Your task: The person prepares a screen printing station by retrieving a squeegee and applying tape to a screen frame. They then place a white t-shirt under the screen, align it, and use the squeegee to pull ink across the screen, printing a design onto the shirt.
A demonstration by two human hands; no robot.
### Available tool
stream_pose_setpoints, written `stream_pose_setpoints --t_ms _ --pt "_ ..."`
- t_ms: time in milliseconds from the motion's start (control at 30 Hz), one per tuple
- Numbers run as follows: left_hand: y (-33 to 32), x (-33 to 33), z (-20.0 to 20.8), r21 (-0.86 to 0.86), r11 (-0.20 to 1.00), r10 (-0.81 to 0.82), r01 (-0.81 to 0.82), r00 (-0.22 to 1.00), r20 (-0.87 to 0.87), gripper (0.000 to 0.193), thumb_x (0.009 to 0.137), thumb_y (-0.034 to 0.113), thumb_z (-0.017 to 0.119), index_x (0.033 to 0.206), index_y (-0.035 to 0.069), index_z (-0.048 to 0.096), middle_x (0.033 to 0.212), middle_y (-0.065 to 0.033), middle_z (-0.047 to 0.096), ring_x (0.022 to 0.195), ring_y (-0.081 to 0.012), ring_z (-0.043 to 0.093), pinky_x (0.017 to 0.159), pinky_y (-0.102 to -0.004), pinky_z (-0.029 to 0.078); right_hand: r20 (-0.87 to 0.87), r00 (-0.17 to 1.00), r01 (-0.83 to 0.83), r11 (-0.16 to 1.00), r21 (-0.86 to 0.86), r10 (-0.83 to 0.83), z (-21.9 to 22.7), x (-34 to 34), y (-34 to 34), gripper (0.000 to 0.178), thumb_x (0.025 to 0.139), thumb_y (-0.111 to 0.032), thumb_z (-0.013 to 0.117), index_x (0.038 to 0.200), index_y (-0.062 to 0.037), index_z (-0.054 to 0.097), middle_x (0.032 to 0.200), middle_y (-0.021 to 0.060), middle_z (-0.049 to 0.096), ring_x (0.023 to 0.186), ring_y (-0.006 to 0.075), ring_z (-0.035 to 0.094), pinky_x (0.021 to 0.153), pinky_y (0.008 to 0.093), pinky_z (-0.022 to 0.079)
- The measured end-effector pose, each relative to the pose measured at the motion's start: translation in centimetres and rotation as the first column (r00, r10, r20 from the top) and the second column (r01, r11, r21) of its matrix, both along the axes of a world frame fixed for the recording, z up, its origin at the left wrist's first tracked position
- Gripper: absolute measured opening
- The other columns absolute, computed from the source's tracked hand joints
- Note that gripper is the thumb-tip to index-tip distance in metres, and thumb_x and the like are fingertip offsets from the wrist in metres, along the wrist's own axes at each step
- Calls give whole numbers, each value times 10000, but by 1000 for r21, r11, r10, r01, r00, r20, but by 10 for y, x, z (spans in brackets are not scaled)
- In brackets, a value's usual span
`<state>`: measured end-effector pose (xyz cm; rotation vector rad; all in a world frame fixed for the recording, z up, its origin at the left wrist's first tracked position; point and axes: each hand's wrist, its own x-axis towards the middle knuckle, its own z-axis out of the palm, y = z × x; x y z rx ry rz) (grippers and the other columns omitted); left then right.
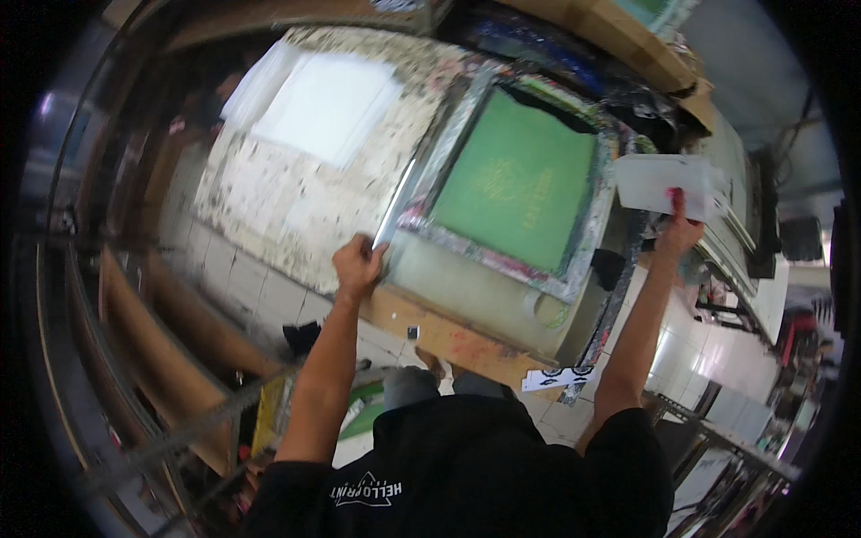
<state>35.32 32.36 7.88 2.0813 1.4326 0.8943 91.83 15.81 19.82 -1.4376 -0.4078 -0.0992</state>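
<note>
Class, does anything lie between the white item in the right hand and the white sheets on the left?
Yes: the green screen, inside its paint-stained frame, lies between the white item in the right hand and the white sheets.

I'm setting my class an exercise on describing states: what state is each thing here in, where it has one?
Left hand, curled closed on the metal bar
Right hand, holding the white object
White object, held, exact kind unclear
Metal bar, gripped
Screen frame, paint-smeared
Green screen, stretched, pale design showing
White sheets, lying flat, overlapping
Table, blotched with stains
Wooden board, red-smeared
</note>
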Motion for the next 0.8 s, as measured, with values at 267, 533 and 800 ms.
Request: stream_pose_setpoints --t_ms 267,533,800 --pt "-16 -22 2 -416 893 204 171 671 713 328 860 199 737 1095 -15 656 787 -10 620 717 -86 559 642 -252 458 53 922 -385 895 226 383 22 -54 -52 347 835 -16 716 1159 61 618 1134 145 666 1028 245 647 923 411 534" --pt "-339 -104 -106 -423 798 598 -429 655 462 331 836 118 747 1122 -6 638 855 -66 636 787 -138 570 746 -274 479 -119 643 -710 647 278 756 -3 -188 -152 589 837 -22 632 1391 1 434 1317 200 543 1169 318 573 1002 475 479" --pt "-755 -138 -218 -984 4 226 -178 959 -172 877 724 520 750 1402 39 471 1467 -235 423 1344 -406 425 1073 -473 411 -364 402 -846 189 -499 840 -165 -405 -270 677 664 -65 838 1258 -48 512 1189 71 569 1061 178 590 864 312 528"
